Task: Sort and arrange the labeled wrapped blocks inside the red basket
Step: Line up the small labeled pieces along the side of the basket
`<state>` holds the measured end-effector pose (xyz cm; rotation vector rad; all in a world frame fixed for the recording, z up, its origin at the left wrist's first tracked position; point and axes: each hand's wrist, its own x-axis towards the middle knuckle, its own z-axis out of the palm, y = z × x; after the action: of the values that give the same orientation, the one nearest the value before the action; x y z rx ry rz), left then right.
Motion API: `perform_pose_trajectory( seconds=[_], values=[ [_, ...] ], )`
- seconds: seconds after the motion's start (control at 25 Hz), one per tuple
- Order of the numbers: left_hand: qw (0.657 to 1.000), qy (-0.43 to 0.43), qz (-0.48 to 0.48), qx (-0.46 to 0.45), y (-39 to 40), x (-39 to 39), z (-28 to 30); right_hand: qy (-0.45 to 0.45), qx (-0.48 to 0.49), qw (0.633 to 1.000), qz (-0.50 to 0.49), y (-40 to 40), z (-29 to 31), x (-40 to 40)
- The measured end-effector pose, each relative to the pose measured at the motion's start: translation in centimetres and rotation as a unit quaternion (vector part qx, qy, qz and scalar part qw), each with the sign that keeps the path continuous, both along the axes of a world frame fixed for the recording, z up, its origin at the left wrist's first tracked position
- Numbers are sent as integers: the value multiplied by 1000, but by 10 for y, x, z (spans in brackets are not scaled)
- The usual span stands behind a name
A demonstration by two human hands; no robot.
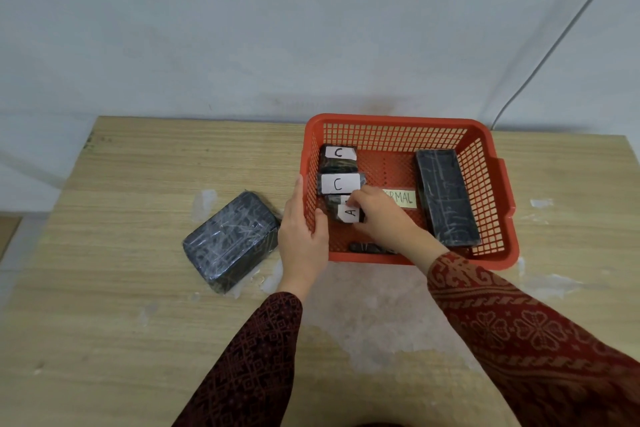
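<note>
Left hand (303, 236) clamped over the near-left rim of the red plastic lattice basket (398, 123), thumb inside the wall, fingers outside. Right hand (381, 217) reaching in from the near side, fingertips pinched on the black wrapped block with the white "A" label (350, 212), tilted against the left wall. Behind it, in a row along that wall, two more black wrapped blocks with white "C" labels: the nearer one (341, 183) just beyond the "A" block, the farther one (338, 155) by the back-left corner. Long black wrapped block (446, 192) lying along the right wall, well apart from the row. Between them bare basket floor with a pale yellow paper slip (403, 198), its lettering partly hidden by the right hand. Small dark piece (367, 247) by the near wall. Outside, left of the basket, large black wrapped rectangular block (232, 240) flat on the scuffed light wood-grain counter (138, 340). Pale grey wall (242, 28) behind the counter.
</note>
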<state>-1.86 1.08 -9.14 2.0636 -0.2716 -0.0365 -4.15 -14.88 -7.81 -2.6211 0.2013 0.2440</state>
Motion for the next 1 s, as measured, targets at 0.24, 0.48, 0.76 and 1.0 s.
perform_pose_trajectory(
  seconds=[0.24,0.48,0.76,1.0],
  values=[
    [1000,4,0,-19,0,0,-3,-23,-119,990,73,-12,-5,-9],
    [998,12,4,-60,0,1,-5,-28,-89,994,55,-16,-7,-9],
    [998,9,1,-67,0,2,-6,-6,-83,996,44,-1,-6,3],
    [996,29,-1,-86,0,3,-10,149,68,986,27,-58,4,-35]
  ],
)
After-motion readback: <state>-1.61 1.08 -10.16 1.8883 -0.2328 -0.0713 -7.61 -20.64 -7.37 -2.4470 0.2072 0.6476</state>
